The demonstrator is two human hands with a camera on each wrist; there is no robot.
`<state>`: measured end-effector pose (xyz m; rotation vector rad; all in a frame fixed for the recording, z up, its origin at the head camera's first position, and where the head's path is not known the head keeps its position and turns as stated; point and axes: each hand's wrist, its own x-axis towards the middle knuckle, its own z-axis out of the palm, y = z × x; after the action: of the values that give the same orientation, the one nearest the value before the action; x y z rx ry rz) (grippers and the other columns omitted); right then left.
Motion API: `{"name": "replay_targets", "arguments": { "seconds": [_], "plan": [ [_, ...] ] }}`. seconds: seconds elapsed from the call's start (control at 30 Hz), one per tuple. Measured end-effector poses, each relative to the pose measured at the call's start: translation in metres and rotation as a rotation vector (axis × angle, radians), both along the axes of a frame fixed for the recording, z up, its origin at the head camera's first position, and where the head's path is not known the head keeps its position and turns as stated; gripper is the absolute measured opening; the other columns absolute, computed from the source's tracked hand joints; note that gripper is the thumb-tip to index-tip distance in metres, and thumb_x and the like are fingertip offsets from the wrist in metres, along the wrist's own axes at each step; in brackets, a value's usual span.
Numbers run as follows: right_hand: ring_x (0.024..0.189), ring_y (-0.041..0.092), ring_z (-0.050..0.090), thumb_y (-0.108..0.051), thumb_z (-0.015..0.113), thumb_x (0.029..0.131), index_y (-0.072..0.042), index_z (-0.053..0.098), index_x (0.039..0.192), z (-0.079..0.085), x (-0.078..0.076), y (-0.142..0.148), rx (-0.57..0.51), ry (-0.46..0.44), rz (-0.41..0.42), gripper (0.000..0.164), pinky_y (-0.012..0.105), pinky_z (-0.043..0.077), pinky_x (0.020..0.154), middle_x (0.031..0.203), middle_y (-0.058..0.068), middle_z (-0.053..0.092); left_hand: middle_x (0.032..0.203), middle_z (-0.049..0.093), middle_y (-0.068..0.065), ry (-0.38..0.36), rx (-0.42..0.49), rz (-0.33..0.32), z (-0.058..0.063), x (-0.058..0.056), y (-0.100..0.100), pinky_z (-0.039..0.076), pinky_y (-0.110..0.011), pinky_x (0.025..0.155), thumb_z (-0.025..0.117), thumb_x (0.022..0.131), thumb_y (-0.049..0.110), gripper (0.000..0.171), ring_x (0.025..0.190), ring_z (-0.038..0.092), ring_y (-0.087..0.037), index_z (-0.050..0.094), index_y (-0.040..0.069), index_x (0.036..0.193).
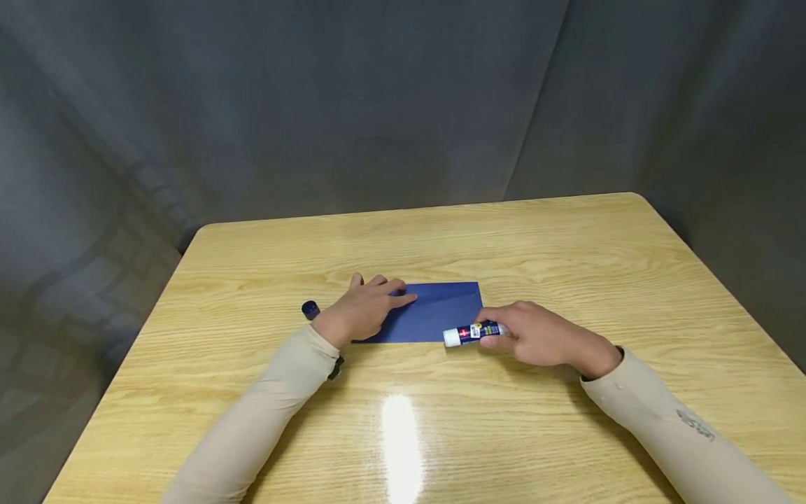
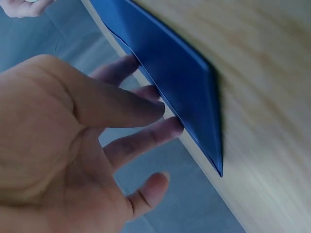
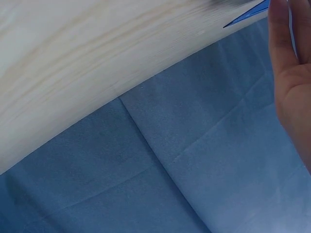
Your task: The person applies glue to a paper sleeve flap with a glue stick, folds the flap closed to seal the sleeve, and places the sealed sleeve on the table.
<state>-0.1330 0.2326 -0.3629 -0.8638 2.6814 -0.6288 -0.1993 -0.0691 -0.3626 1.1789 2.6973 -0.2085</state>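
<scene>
Dark cap [image 1: 310,309] on table [image 1: 567,252], at nine o'clock from blue paper [image 1: 443,308]. Left hand [image 1: 364,309]: fingers spread, gripping nothing, resting on paper's nine-o'clock part; pressing flat should stop paper skidding. Glue stick [image 1: 471,333] at paper's four-o'clock corner, white end toward nine; cannot tell which end spreads glue. Right hand [image 1: 535,334]: thumb and fingers pinched round stick; light, even strokes probably best.
</scene>
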Motion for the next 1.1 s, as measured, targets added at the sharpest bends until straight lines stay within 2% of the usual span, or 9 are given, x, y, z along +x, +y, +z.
{"name": "replay_targets", "arguments": {
  "seconds": [0.13,0.3,0.37,0.53,0.67,0.77,0.9,1.1],
  "plan": [
    [0.066,0.000,0.048,-0.035,0.060,0.100,-0.027,0.064,0.109,-0.001,0.000,-0.001,-0.001,0.008,0.004,0.013,0.021,0.041,0.065,0.081,-0.015,0.060,0.163,0.031,0.003,-0.005,-0.005,-0.006,-0.001,0.000,0.005,0.037,-0.055,0.104,0.055,0.098,0.001,0.067,0.141,0.039,-0.025,0.035,0.028,0.156],
    [0.070,0.001,0.052,-0.033,0.060,0.099,-0.026,0.064,0.111,-0.002,0.000,-0.006,-0.010,-0.007,0.007,0.014,0.022,0.044,0.068,0.084,-0.015,0.062,0.156,0.038,0.001,0.031,-0.015,-0.020,-0.003,0.001,0.009,0.038,-0.050,0.097,0.055,0.098,0.004,0.066,0.133,0.044,-0.026,0.037,0.034,0.154],
    [0.072,0.001,0.053,-0.033,0.060,0.099,-0.026,0.065,0.111,-0.002,0.000,-0.007,-0.007,-0.014,0.003,0.014,0.022,0.045,0.069,0.086,-0.015,0.063,0.155,0.040,0.001,0.032,-0.006,-0.027,-0.003,0.001,0.012,0.038,-0.048,0.094,0.055,0.098,0.004,0.065,0.133,0.045,-0.026,0.038,0.034,0.154],
    [0.073,0.001,0.054,-0.032,0.060,0.099,-0.025,0.065,0.112,-0.002,-0.001,-0.009,-0.007,-0.010,0.002,0.016,0.022,0.045,0.069,0.087,-0.014,0.064,0.160,0.034,0.003,0.018,-0.003,-0.024,-0.003,-0.002,0.016,0.037,-0.049,0.097,0.055,0.098,0.002,0.067,0.139,0.041,-0.024,0.037,0.034,0.155],
    [0.072,0.001,0.053,-0.031,0.061,0.099,-0.024,0.065,0.112,-0.004,-0.002,-0.014,-0.019,-0.009,0.014,0.015,0.022,0.044,0.069,0.085,-0.015,0.063,0.155,0.039,0.003,0.044,-0.023,-0.031,-0.005,-0.001,0.019,0.037,-0.044,0.091,0.054,0.101,0.008,0.063,0.128,0.045,-0.025,0.038,0.038,0.153],
    [0.073,0.001,0.054,-0.031,0.061,0.099,-0.024,0.065,0.112,-0.006,-0.002,-0.019,-0.013,-0.014,0.018,0.015,0.022,0.044,0.070,0.086,-0.015,0.062,0.154,0.039,0.004,0.027,-0.017,-0.033,-0.005,-0.002,0.023,0.037,-0.045,0.092,0.055,0.100,0.007,0.063,0.130,0.044,-0.025,0.039,0.035,0.153],
    [0.074,0.001,0.054,-0.032,0.061,0.099,-0.023,0.065,0.113,-0.004,-0.002,-0.021,0.001,-0.016,0.016,0.017,0.023,0.044,0.070,0.087,-0.015,0.063,0.160,0.033,0.006,-0.009,-0.015,-0.024,-0.004,-0.003,0.027,0.038,-0.049,0.098,0.057,0.098,0.002,0.068,0.140,0.038,-0.023,0.038,0.034,0.154],
    [0.075,0.002,0.055,-0.031,0.061,0.099,-0.023,0.065,0.116,-0.002,-0.002,-0.020,0.017,-0.020,0.001,0.019,0.023,0.045,0.071,0.089,-0.015,0.064,0.156,0.036,0.005,0.015,-0.022,-0.043,-0.002,-0.006,0.042,0.038,-0.053,0.099,0.051,0.102,0.009,0.061,0.131,0.042,-0.025,0.038,0.040,0.153]
  ]
}}
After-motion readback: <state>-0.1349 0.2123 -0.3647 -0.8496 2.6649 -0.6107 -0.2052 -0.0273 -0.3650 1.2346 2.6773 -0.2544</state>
